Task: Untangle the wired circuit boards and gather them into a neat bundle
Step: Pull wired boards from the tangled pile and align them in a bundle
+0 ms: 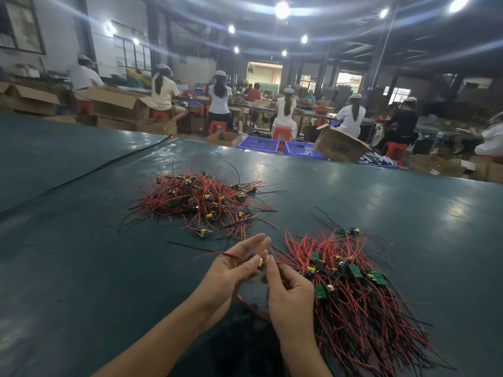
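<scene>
A tangled heap of small green circuit boards with red and black wires [202, 198] lies in the middle of the dark green table [81, 254]. To the right lies a combed bundle of boards [351, 281], wires trailing toward me. Between them, my left hand [234, 268] and my right hand [288, 292] meet on one small board with a yellow and blue part [258, 260]. Both hands pinch it with their fingertips. Its red wire runs out to the left past my left hand, and another hangs below my hands.
A single board with wires [351, 231] lies apart behind the bundle. A black cable [89, 175] runs diagonally over the table's left side. Beyond the far edge stand cardboard boxes [339, 144], blue crates [258, 145] and seated workers at other benches.
</scene>
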Demonstrator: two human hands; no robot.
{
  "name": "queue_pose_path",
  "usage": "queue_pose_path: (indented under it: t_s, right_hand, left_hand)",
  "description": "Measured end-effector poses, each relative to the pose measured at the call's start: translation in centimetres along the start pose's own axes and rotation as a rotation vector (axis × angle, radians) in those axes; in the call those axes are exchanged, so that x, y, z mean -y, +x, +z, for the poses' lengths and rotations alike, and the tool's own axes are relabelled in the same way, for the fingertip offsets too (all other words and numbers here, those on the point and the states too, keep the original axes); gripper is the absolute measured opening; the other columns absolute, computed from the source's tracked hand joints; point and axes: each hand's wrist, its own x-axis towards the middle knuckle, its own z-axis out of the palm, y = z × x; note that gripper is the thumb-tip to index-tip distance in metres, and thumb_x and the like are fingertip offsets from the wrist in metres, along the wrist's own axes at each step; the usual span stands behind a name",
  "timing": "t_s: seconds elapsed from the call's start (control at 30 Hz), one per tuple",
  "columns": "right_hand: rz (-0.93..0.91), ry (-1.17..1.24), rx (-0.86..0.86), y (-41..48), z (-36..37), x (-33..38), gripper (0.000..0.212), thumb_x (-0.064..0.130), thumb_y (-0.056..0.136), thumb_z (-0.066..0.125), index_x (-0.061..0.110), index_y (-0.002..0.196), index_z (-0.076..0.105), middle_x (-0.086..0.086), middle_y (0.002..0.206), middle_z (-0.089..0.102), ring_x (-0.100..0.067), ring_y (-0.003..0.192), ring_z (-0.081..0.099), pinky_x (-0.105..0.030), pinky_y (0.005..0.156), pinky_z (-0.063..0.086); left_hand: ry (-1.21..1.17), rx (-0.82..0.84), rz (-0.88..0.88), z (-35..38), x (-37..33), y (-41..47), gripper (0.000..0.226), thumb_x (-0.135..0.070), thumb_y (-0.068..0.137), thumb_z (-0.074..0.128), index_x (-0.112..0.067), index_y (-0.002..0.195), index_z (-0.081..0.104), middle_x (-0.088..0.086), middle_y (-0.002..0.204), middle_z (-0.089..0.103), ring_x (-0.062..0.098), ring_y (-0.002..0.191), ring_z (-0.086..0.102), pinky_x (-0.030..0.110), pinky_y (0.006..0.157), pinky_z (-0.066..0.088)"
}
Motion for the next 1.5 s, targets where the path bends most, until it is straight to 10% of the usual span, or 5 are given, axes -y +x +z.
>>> queue_pose_path:
  t_s: [0.37,0.8,1.07,1.27,1.5]
  right_hand:
    - [0.089,0.077,-0.016,0.2,0.1,0.0,0.024,0.022,0.093,0.062,0.025,0.076,0.079,-0.005,0.075,0.075,-0.027,0.077,0.072,-0.042,0.075,0.059]
    - [0.316,0.474,-0.369,2.7,-3.2,0.7,0.018,0.024,0.092,0.065,0.013,0.082,0.075,0.005,0.058,0.049,-0.002,0.035,0.028,-0.016,0.031,0.026]
    - [0.228,0.19,-0.061,0.4,0.4,0.2,0.022,0.022,0.09,0.067,0.021,0.072,0.08,-0.006,0.073,0.075,-0.024,0.075,0.072,-0.039,0.076,0.056]
    - [0.339,0.378,-0.389,2.3,-2.4,0.9,0.016,0.021,0.088,0.069,0.013,0.078,0.077,0.009,0.05,0.051,-0.003,0.037,0.033,-0.019,0.036,0.031]
    - [0.294,0.563,-0.36,2.3,-3.5,1.4,0.02,0.018,0.095,0.059,0.008,0.083,0.072,0.008,0.057,0.05,-0.004,0.039,0.024,-0.017,0.034,0.02]
  left_hand:
    - [0.316,-0.211,0.03,0.6,0.6,-0.7,0.042,-0.053,0.07,0.068,-0.012,0.074,0.076,0.008,0.07,0.073,0.012,0.061,0.066,0.018,0.056,0.05]
    - [0.342,-0.222,0.1,1.5,0.2,-1.1,0.039,-0.049,0.075,0.063,-0.012,0.071,0.075,0.002,0.073,0.074,0.008,0.057,0.06,0.017,0.054,0.045]
    - [0.373,-0.209,0.086,1.3,0.2,-1.0,0.037,-0.051,0.071,0.066,-0.015,0.076,0.076,-0.001,0.068,0.072,0.007,0.055,0.062,0.016,0.053,0.045]
    - [0.383,-0.184,0.062,1.1,-0.3,-0.8,0.046,-0.056,0.075,0.061,-0.013,0.067,0.074,0.003,0.076,0.075,0.007,0.059,0.061,0.015,0.056,0.046]
    - [0.202,-0.275,-0.016,1.2,-0.7,-0.7,0.04,-0.052,0.069,0.066,-0.013,0.066,0.076,0.008,0.082,0.076,0.01,0.057,0.062,0.018,0.051,0.048]
